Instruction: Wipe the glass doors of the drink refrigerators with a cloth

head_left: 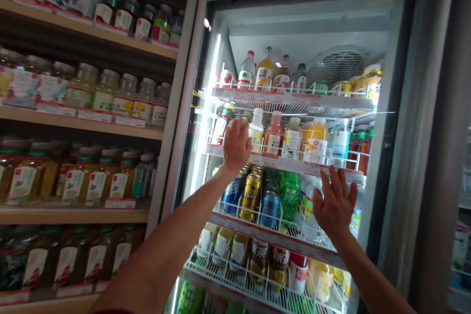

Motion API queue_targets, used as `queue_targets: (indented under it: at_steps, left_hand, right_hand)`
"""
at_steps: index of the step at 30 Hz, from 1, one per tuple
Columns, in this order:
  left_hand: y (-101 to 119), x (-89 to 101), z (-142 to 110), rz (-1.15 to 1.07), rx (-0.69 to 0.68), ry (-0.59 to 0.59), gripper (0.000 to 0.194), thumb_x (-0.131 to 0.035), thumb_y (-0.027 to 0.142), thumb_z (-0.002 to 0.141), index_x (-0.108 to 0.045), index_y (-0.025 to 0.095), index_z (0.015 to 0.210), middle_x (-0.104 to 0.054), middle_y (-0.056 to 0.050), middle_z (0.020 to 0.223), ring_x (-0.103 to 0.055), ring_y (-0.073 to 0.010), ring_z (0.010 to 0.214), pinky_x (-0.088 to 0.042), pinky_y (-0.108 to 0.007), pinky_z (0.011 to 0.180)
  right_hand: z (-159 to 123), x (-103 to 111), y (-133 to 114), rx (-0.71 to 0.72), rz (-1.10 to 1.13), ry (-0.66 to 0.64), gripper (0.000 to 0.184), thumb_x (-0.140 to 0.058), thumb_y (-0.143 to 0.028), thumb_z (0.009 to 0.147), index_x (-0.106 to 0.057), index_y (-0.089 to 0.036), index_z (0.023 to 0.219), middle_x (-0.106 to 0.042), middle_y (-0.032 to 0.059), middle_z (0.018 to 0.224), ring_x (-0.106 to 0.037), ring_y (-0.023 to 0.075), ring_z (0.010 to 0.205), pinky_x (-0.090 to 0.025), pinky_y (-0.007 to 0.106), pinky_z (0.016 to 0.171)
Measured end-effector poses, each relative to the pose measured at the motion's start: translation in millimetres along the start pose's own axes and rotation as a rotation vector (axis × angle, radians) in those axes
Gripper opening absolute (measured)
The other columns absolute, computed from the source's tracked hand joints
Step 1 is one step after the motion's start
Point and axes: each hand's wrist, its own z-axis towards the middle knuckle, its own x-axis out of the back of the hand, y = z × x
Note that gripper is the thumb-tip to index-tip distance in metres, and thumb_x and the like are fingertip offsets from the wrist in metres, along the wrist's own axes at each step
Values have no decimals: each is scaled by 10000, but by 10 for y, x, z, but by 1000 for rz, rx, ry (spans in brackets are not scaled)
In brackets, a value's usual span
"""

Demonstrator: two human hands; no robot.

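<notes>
Reaching up before a lit drinks fridge (186,122), my left hand (237,144) is raised with its fingers up and a little bent, holding nothing that I can see. It is nearest to a row of bottles on the second shelf, beside a pale yellow bottle (256,130) and a pink bottle (273,133). My right hand (334,201) is open, fingers spread, in front of the lower right shelves. Behind it are a clear bottle (310,206) and a green bottle (289,191). Whether either hand touches anything is unclear.
Gold cans (250,196) and a blue can (270,208) stand in wire dividers. The fridge's bottom visible rack holds brown bottles (279,262). At left, wooden shelves (81,122) carry rows of bottles. A grey frame (408,122) borders the fridge on the right.
</notes>
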Motion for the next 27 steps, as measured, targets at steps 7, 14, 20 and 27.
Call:
queue_targets:
  at_steps: [7,14,20,27]
  left_hand:
    - [380,38,67,-97,-759,-343,443,-386,243,862,-401,174,1299,-399,-53,1394,-235,-162,1349,-231,-360,1126]
    - [-92,-33,316,18,107,69,439,-346,243,869,-418,109,1281,-394,-125,1386,-247,-223,1344,-278,-436,1099]
    - [743,-119,76,-127,-681,-313,447,-398,273,859,-426,148,1288,-372,-65,1411,-230,-192,1351,-227,-382,1128]
    - [-76,-50,581,-58,-87,-104,445,-351,253,858,-431,135,1280,-402,-95,1386,-282,-210,1330,-255,-411,1105]
  right_hand:
    - [3,-6,43,66,-4,48,542,-441,-253,848,-315,-233,1375,-375,96,1412,-302,253,1324,-180,501,1081]
    - [-8,-71,102,119,-64,97,563,-446,-254,836,-301,-227,1379,-385,104,1404,-322,252,1314,-204,499,1072]
    - [-8,-54,96,140,-61,95,567,-446,-251,834,-300,-216,1380,-379,113,1407,-314,258,1317,-201,505,1070]
    - [3,-22,44,74,-32,56,568,-450,-242,840,-290,-246,1384,-368,91,1417,-308,250,1321,-187,497,1081]
